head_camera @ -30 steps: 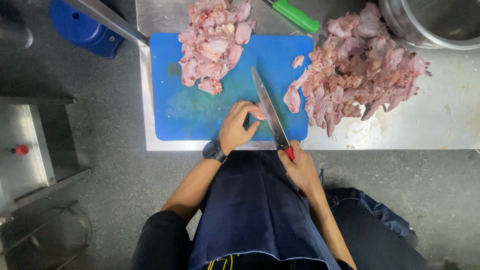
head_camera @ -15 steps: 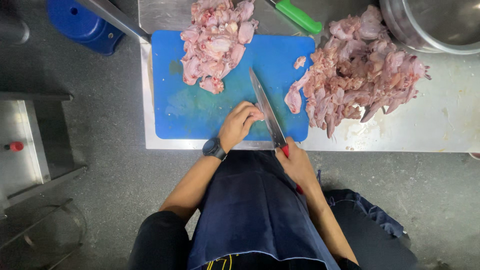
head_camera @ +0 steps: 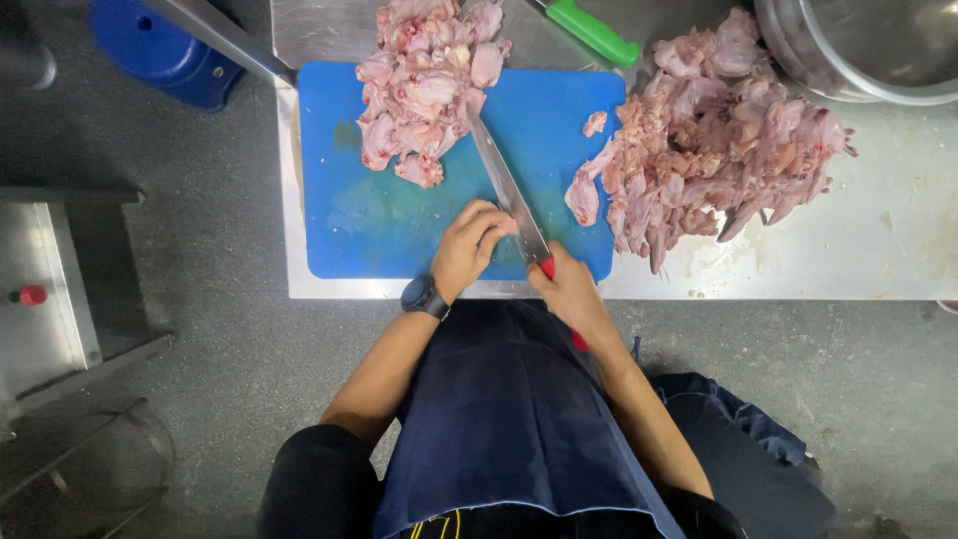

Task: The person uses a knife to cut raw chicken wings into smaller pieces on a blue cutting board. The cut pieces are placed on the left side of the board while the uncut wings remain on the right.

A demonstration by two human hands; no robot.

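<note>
1. Right hand [head_camera: 571, 291] is closed in a grip around the red handle of a long steel-bladed kitchen knife [head_camera: 507, 195]. The blade runs away from the body, up and to the left across the blue rectangular plastic cutting board [head_camera: 369, 225], its tip reaching the near edge of the cut heap.
2. Left hand [head_camera: 469, 245], a dark watch on its wrist, is curled with fingertips down on a small pale piece of raw meat just left of the blade. The piece is mostly hidden under the fingers; the grip reads as closed on it.
3. Pile of cut pink raw chicken pieces [head_camera: 424, 80] lies at the board's far side. A larger heap of uncut raw chicken parts [head_camera: 718, 150] sits on the steel surface [head_camera: 878, 250] right of the board, touching its edge.
4. Handling, as a judgement: the meat looks wet, soft and slippery, light per piece. Best pinned from above with curled fingers, knuckles toward the blade.
5. Knife: stiff and sharp; take it by the handle only.
6. Green-handled tool [head_camera: 594, 30] lies at the far edge; round steel bowl [head_camera: 868, 50] at far right.
7. No packages, labels or signs visible.
</note>
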